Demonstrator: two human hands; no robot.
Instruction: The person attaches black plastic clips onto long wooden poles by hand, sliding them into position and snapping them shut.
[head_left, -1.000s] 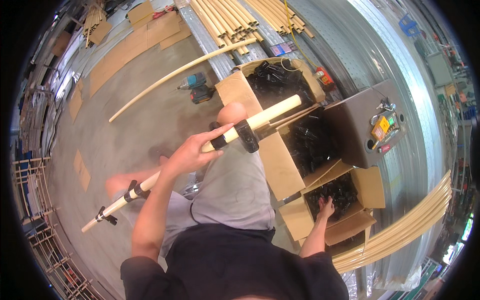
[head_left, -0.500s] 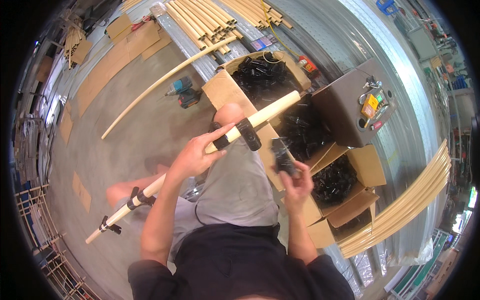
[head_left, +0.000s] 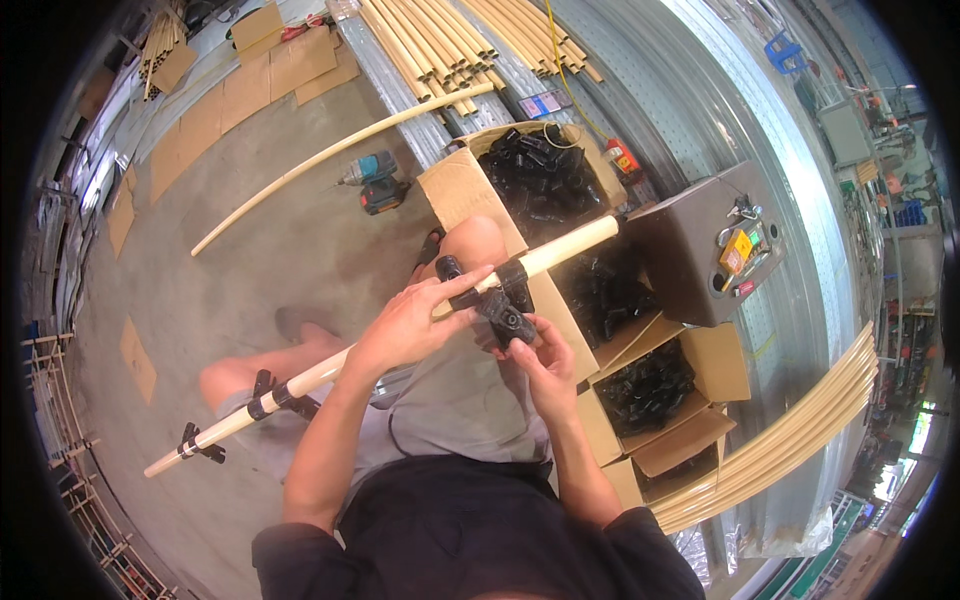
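A long cream-coloured pipe (head_left: 570,246) lies slantwise across my lap, with several black pipe connectors along it, one of them a connector (head_left: 272,399) near my left leg. My left hand (head_left: 415,318) is wrapped round the pipe from above, its index finger stretched along it beside a connector (head_left: 450,268). In my right hand (head_left: 546,368) I grip a loose black connector (head_left: 509,318) between thumb and fingers. It is up against the pipe, just beyond my left fingertips, and overlaps a connector sitting there. Whether the two touch is hard to make out.
Cardboard boxes (head_left: 456,190) full of black connectors stand to my right. Behind them is a dark brown case (head_left: 690,255) with small items on top. A cordless drill (head_left: 376,183) and a loose pipe (head_left: 330,152) lie on the floor. Bundled pipes (head_left: 420,50) rest at the far side.
My right hand has moved left, away from the boxes, bringing its connector to the pipe near my left fingers. My left hand keeps hold of the pipe. The whole view has shifted slightly.
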